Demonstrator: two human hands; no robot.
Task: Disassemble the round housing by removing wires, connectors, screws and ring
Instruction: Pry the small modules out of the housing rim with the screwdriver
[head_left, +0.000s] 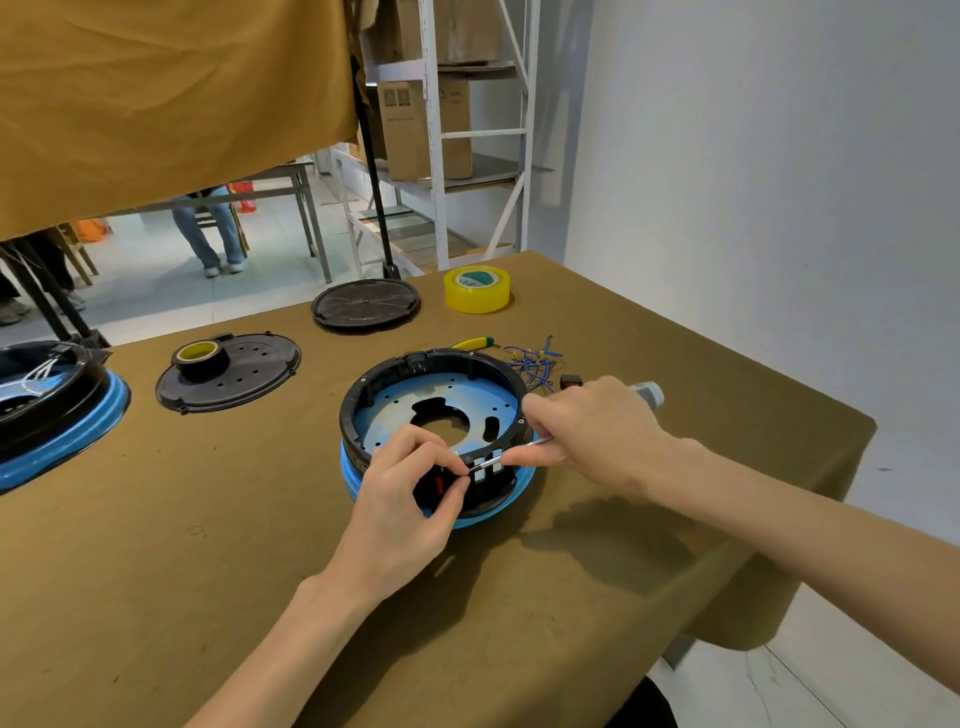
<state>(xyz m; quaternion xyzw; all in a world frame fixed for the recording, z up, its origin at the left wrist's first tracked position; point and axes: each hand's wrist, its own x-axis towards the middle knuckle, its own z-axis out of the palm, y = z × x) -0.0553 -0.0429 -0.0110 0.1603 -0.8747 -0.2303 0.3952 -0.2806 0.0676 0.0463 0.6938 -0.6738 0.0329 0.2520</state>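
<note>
right hand (592, 431) gripping screwdriver (524, 448), housing (415, 415) wire-free

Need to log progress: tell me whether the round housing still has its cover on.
Off. The round housing is open on top, its blue inner plate exposed.

A round black housing with a blue inner plate and blue base rim (415, 410) sits on a table covered in olive-brown cloth (208, 545). The left hand (410, 499) pinches at the housing's near wall, beside small white connector tabs (488, 467). The right hand (592, 426) grips a thin metal-shafted tool (519, 449) whose tip meets those tabs. Behind the housing lie loose blue wires (535, 361), a yellow tape roll (477, 289), two black round covers (365, 303), and a second blue-rimmed housing (52, 405) at far left.
</note>
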